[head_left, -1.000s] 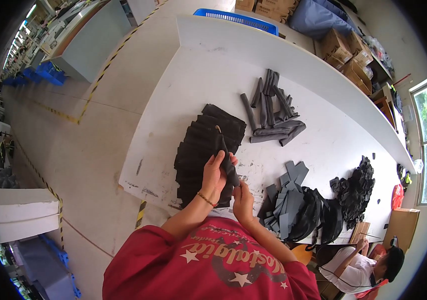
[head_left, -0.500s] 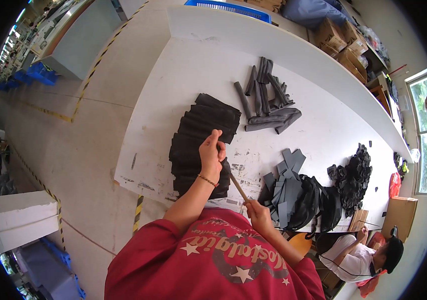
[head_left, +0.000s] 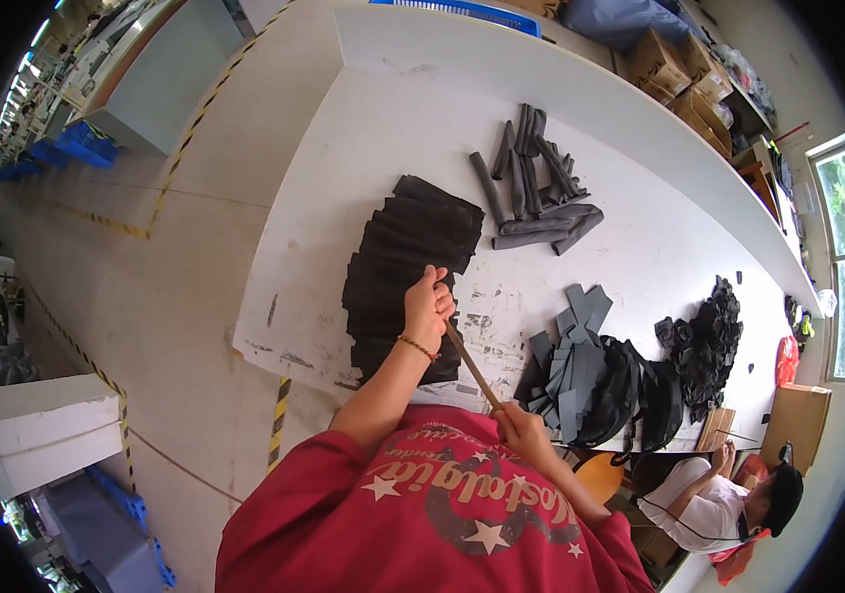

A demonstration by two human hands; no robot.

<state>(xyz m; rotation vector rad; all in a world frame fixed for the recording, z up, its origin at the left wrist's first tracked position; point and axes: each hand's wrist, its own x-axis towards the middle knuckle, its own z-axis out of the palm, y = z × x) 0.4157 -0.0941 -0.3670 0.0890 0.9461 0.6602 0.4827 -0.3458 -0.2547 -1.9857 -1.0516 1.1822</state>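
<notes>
A thin light-brown stick slants between my two hands. My right hand is closed round its lower end, close to my red shirt. Higher up, my left hand has its fingers wrapped round the upper end; a bit of dark material seems to show there, but most of it is hidden. Under and beyond my left hand lies an overlapping row of flat black fabric pieces on the white table. Farther right, several dark grey rolled fabric tubes lie in a loose heap.
Grey flat strips and black pieces are piled to the right, with a crumpled black heap beyond. A raised white panel borders the table's far side. Another person sits at the lower right. Cardboard boxes stand behind.
Dark material showing on the stick just below my left hand is now mostly out of sight, and more bare stick shows. My right hand has moved slightly down. The whole view has shifted a little.
</notes>
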